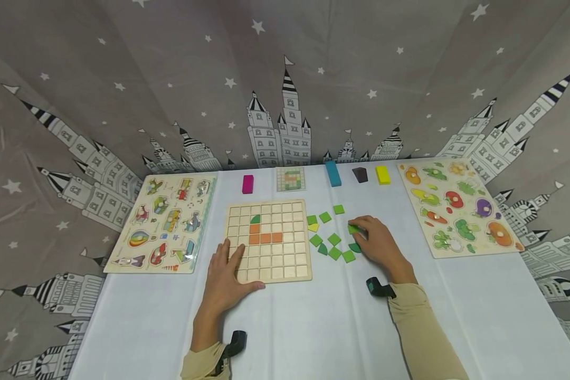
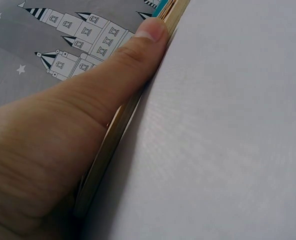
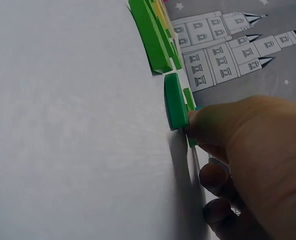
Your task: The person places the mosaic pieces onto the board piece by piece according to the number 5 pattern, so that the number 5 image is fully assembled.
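Note:
A wooden grid board (image 1: 292, 264) lies flat on the table, with orange square tiles (image 1: 265, 238) and one dark green rounded tile (image 1: 255, 219) in its cells. My left hand (image 1: 224, 279) rests spread over the board's lower left corner; its thumb (image 2: 138, 50) lies along the near edge in the left wrist view. My right hand (image 1: 379, 245) pinches a light green square tile (image 1: 352, 229) between thumb and fingertips, right of the loose tiles. Just below the fingers is a dark green rounded tile (image 3: 175, 102), close by the thumb in the right wrist view.
Several loose light green tiles (image 1: 334, 239) and a yellow one (image 1: 313, 227) lie right of the board. Behind stand a small pattern card (image 1: 291, 179) and pink (image 1: 248, 184), blue (image 1: 333, 174), dark and yellow blocks. Picture puzzles (image 1: 161, 221) (image 1: 461, 211) flank the table.

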The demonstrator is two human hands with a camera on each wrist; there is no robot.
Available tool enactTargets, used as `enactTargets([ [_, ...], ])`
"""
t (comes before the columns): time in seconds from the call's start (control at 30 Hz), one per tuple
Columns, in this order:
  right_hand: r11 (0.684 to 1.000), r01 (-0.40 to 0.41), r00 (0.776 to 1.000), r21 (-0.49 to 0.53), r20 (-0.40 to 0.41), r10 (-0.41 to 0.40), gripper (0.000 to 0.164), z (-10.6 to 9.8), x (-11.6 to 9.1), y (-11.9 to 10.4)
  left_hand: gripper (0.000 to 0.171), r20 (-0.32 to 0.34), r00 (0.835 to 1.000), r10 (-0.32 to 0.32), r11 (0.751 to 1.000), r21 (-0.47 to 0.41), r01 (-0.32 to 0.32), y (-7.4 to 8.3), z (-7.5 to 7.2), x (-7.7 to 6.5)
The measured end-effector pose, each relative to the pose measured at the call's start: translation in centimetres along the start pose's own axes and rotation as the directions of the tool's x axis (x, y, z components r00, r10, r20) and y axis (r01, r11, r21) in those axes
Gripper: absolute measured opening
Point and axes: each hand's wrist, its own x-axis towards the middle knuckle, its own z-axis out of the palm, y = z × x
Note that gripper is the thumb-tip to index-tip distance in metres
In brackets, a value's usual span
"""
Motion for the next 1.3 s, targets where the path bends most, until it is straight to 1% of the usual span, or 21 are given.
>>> enactTargets([
  [0.13, 1.000, -0.011, 1.000, 0.015, -0.024, 0.011, 0.034, 0.1, -0.1, -0.1, 0.117, 0.001, 1.000, -0.003, 1.000, -0.001, 0.003, -0.1, -0.1, -0.1],
  [0.33, 1.000, -0.028, 0.999, 0.008, -0.032, 0.028, 0.048, 0.1, 0.0, 0.1, 0.118, 0.003, 1.000, 0.006, 1.000, 0.002, -0.006, -0.2, 0.0, 0.0],
  [0.53, 1.000, -0.014, 0.999, -0.010, -0.029, 0.014, 0.041, 0.1, 0.0, 0.1, 0.117, 0.002, 1.000, 0.005, 1.000, 0.007, -0.005, -0.2, 0.1, 0.1],
  [0.73, 0.999, -0.024, 1.000, -0.027, -0.006, 0.024, 0.042, 0.0, 0.1, -0.1, 0.117, -0.002, 1.000, 0.009, 1.000, 0.004, -0.009, -0.1, 0.1, 0.1],
  [0.9, 1.000, -0.023, 1.000, -0.002, -0.014, 0.023, 0.043, 0.0, 0.3, -0.6, 0.118, 0.005, 1.000, 0.002, 1.000, -0.001, -0.002, -0.1, 0.0, 0.0],
  [1.03, 1.000, -0.016, 1.000, 0.010, -0.010, 0.016, 0.041, 0.0, 0.8, -1.7, 0.118, 0.008, 1.000, -0.001, 1.000, -0.003, 0.002, -0.1, -0.1, 0.1],
  [1.2, 1.000, -0.016, 1.000, 0.004, 0.022, 0.016, 0.039, 0.4, 1.6, -4.2, 0.118, 0.005, 1.000, 0.005, 1.000, -0.003, -0.005, -0.1, 0.0, 0.1],
  [1.3, 1.000, 0.022, 0.999, -0.001, 0.045, -0.022, 0.038, 1.1, 2.3, -6.0, 0.119, 0.006, 1.000, 0.006, 1.000, -0.001, -0.006, -0.1, 0.0, 0.2],
])
